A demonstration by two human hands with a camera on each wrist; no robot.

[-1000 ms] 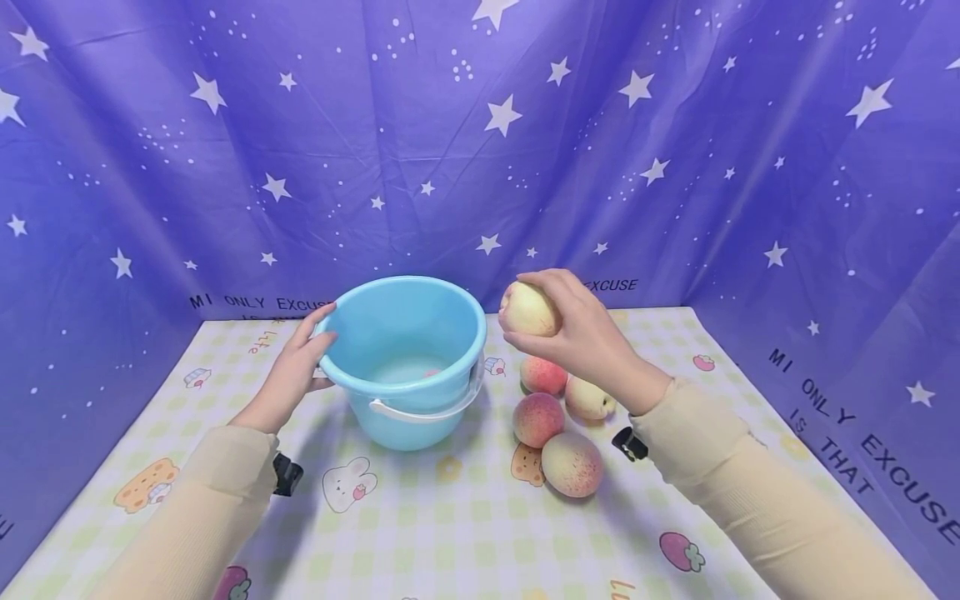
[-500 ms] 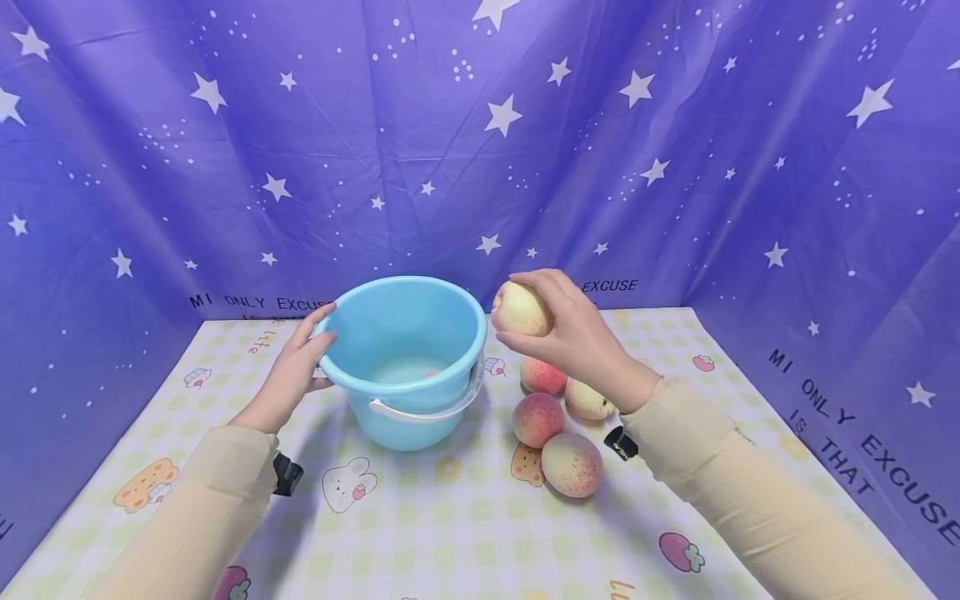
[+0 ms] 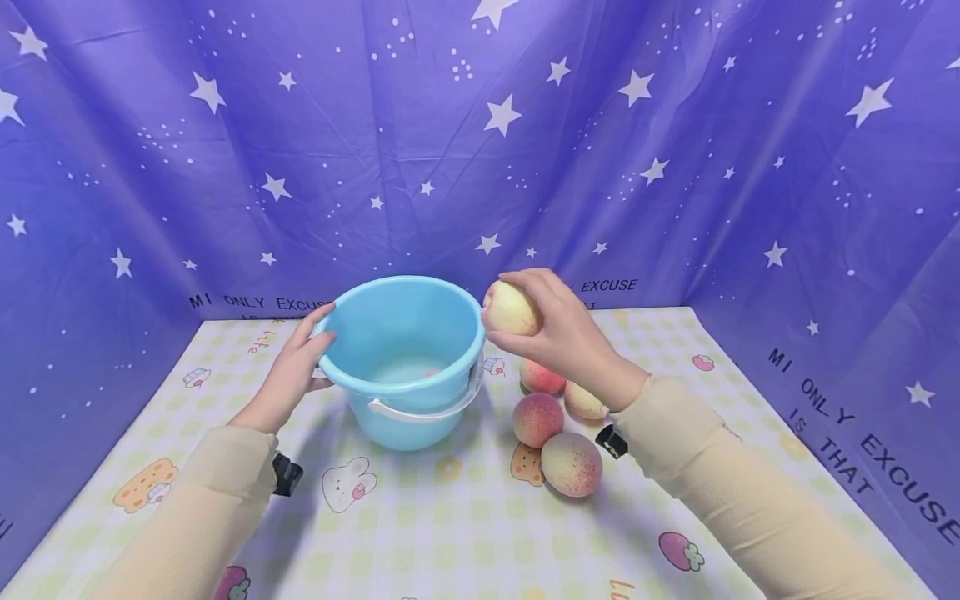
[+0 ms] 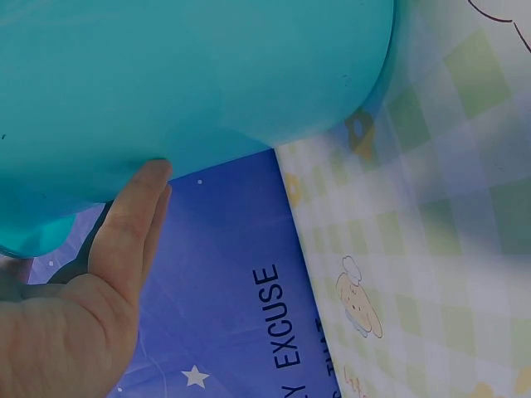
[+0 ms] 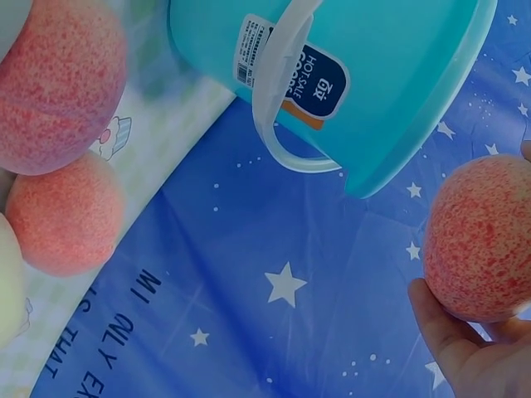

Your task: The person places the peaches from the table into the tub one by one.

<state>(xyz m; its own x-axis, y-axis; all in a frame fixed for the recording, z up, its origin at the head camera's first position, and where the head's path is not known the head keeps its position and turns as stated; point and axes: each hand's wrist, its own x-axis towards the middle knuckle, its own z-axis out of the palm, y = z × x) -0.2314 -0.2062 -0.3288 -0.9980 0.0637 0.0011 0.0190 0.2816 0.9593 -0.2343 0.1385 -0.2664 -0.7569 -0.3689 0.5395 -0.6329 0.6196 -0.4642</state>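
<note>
A light blue bucket (image 3: 408, 421) with a white handle (image 3: 431, 414) stands upright on the table, a bit of pink showing at its bottom. My left hand (image 3: 288, 367) grips its left rim, thumb over the edge; in the left wrist view, fingers (image 4: 124, 232) lie against the bucket's outer wall. Raised at the bucket's right rim, my right hand (image 3: 566, 337) holds a pale yellow peach (image 3: 513, 308) between thumb and fingers. The right wrist view shows the red-speckled side of that peach (image 5: 485, 236). Below the hand lie several peaches, a red one (image 3: 538, 420) among them.
A pale, speckled peach (image 3: 572, 465) lies nearest the front of the group. Green-and-white checked cloth (image 3: 420, 542) with cartoon prints covers the table. Purple star-patterned curtains (image 3: 420, 150) close in the back and both sides.
My right hand has moved left with the peach, from a gap beside the bucket to right at its rim. The left hand and the bucket have stayed put.
</note>
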